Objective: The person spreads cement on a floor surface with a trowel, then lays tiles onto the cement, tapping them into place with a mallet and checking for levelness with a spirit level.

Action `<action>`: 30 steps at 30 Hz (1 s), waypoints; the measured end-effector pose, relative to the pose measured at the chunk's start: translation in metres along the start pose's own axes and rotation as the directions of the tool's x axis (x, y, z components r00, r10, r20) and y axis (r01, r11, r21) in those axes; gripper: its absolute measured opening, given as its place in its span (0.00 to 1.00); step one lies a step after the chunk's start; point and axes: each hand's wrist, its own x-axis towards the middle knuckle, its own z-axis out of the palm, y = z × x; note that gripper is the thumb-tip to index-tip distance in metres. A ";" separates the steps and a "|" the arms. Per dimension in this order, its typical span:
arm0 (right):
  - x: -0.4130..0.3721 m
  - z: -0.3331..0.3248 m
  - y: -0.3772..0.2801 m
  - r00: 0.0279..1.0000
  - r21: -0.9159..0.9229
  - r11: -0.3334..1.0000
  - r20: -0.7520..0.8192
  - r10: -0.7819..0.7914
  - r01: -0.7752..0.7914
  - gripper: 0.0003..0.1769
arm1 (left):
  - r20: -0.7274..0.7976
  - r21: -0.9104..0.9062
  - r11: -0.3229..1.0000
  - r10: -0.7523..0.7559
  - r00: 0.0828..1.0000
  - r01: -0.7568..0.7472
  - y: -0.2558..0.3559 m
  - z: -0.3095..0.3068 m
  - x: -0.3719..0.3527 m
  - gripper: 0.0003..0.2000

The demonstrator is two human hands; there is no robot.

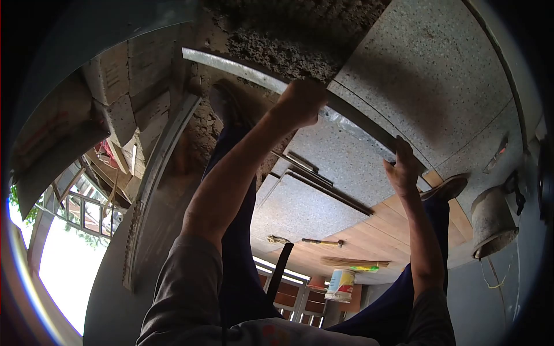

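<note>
A long metal straightedge (242, 70) runs diagonally across the floor, from rough, dark mortar (283, 55) onto speckled tiles (427, 63). My left hand (301, 104) is closed in a fist around its middle, where the mortar meets the tile edge. Closer to the bar's right end, my right hand (404, 168) grips it with the thumb on the near side. That end reaches beside my right shoe (447, 187). My left shoe (227, 105) stands on the rough ground below the bar's left end.
Speckled slabs (317, 205) lie between my legs, with a hammer (323, 242) beyond them. A grey bucket (493, 222) lies tipped at the right, near a trowel (501, 151). A broom (352, 262) and a paint bucket (340, 285) are farther back. Boxes (118, 81) line the left.
</note>
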 end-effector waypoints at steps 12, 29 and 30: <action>0.056 -0.054 -0.060 0.998 -0.141 0.989 0.054 -0.044 0.051 0.30 | -0.168 -0.081 0.995 0.038 0.985 -0.052 -0.051 -0.050 -0.013 0.17; 0.061 -0.045 0.000 0.999 0.035 0.999 -0.042 -0.026 0.028 0.27 | 0.063 -0.006 0.999 -0.036 0.997 0.036 -0.027 -0.065 0.019 0.17; 0.061 -0.052 0.010 0.998 0.071 0.997 -0.061 0.006 -0.001 0.29 | 0.032 -0.008 1.000 0.005 0.999 -0.005 -0.021 -0.074 0.029 0.18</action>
